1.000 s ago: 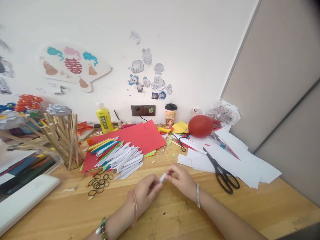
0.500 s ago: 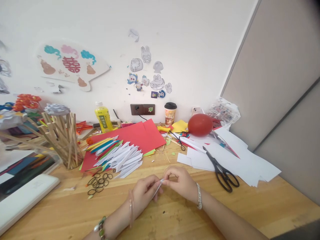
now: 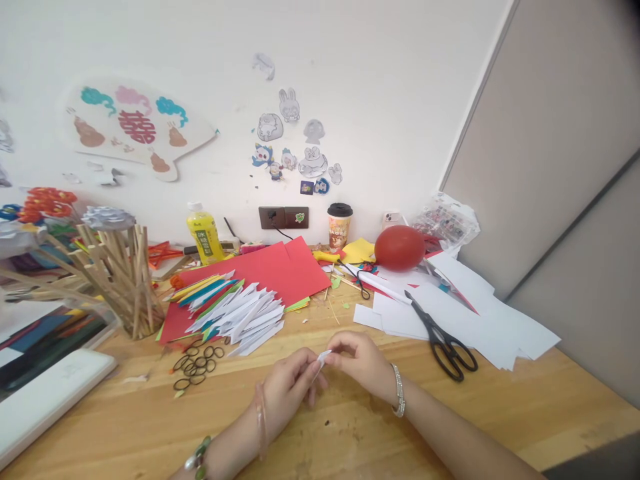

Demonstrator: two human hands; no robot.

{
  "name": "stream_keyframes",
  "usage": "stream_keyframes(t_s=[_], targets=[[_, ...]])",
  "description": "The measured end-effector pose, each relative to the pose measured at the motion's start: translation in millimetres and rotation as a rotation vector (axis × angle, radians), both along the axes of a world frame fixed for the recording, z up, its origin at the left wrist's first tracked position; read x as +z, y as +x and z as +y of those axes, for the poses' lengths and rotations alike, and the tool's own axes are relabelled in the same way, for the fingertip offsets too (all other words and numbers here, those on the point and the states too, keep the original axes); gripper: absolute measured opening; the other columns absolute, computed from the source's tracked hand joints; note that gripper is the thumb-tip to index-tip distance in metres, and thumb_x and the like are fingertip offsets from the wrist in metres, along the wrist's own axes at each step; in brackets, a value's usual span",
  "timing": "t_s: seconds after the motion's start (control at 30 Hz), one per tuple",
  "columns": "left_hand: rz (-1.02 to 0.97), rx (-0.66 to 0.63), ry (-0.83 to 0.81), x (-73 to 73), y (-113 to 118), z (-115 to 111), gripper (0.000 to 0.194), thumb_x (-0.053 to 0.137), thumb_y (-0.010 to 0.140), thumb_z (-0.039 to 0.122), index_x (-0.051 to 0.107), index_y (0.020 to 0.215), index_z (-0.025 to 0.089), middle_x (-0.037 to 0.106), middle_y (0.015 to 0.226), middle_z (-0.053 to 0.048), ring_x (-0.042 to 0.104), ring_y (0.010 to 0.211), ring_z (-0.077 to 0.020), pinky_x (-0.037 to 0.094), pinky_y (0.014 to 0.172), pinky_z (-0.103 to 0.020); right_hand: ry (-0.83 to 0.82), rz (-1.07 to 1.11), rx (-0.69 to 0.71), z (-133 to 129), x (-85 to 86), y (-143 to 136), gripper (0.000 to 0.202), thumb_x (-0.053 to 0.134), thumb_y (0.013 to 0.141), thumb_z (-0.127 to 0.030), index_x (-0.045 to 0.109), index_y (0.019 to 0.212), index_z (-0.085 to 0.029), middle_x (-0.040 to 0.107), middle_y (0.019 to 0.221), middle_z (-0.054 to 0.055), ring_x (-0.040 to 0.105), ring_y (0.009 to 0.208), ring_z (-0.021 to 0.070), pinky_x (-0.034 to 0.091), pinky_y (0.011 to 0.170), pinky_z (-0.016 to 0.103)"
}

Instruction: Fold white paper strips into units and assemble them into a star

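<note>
A small folded white paper piece (image 3: 323, 357) is pinched between both hands, low in the middle of the view. My left hand (image 3: 294, 380) has its thumb and fingers closed on the lower part of it. At its upper end, the thumb and forefinger of my right hand (image 3: 361, 363) hold the tip. Beyond my hands lies a pile of folded white strips (image 3: 250, 317), with coloured strips (image 3: 207, 293) at its left, on red paper sheets (image 3: 305, 270). Several black rings (image 3: 197, 365) lie left of my left hand.
Black scissors (image 3: 443, 340) rest on white paper sheets (image 3: 480, 320) at the right. Behind stand a red balloon (image 3: 400, 248), a lidded cup (image 3: 339, 227) and a yellow bottle (image 3: 205, 235). Wooden sticks (image 3: 120, 280) stand at the left, near a white case (image 3: 55, 400).
More of the white paper shows between my fingertips, and its tip points further to the upper right. My right fingers have shifted slightly. The camera view has moved a little.
</note>
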State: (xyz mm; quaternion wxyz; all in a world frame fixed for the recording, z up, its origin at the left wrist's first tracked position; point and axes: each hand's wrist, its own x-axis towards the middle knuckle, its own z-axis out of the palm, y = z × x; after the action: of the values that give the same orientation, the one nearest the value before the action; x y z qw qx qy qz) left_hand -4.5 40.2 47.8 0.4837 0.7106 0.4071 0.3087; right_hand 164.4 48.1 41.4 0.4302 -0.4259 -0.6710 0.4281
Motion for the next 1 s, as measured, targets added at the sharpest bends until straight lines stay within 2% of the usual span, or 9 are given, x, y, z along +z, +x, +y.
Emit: stream_keyframes(t_s=[0.27, 0.6, 0.77, 1.0], targets=[[-0.011, -0.027, 0.056, -5.2, -1, -1, 0.032, 0.036, 0.086, 0.044, 0.051, 0.074, 0.018, 0.062, 0.066, 0.0, 0.053, 0.048, -0.0095, 0.043, 0.052, -0.021, -0.119, 0.126, 0.008, 2, -4.7, -1, 0.024, 0.065, 0.069, -0.038, 0.057, 0.065, -0.016, 0.055, 0.063, -0.002, 0.051, 0.061, 0.011, 0.041, 0.059, 0.024], [0.071, -0.031, 0.109, -6.7, 0, -1, 0.03, 0.035, 0.086, 0.041, 0.052, 0.076, 0.018, 0.052, 0.056, 0.004, 0.048, 0.047, -0.0087, 0.04, 0.051, -0.019, -0.019, 0.036, -0.001, 0, -1.0, -1, 0.025, 0.065, 0.068, -0.034, 0.051, 0.057, -0.016, 0.048, 0.055, -0.004, 0.042, 0.054, 0.0082, 0.035, 0.052, 0.02], [0.105, -0.023, 0.126, -10.5, -3, 2, 0.032, 0.033, 0.088, 0.039, 0.053, 0.075, 0.018, 0.049, 0.053, 0.004, 0.049, 0.048, -0.0096, 0.04, 0.054, -0.02, -0.104, 0.062, 0.038, 1, -1.3, 0, 0.021, 0.065, 0.069, -0.034, 0.058, 0.065, -0.015, 0.057, 0.063, -0.001, 0.052, 0.061, 0.011, 0.042, 0.058, 0.023], [0.144, 0.001, 0.156, -10.6, -3, 1, 0.033, 0.031, 0.088, 0.038, 0.054, 0.077, 0.017, 0.045, 0.049, 0.005, 0.046, 0.045, -0.0101, 0.039, 0.051, -0.02, -0.109, 0.034, 0.057, -1, 4.5, 1, 0.021, 0.06, 0.073, -0.036, 0.061, 0.068, -0.015, 0.062, 0.068, 0.002, 0.058, 0.067, 0.0142, 0.046, 0.066, 0.026]])
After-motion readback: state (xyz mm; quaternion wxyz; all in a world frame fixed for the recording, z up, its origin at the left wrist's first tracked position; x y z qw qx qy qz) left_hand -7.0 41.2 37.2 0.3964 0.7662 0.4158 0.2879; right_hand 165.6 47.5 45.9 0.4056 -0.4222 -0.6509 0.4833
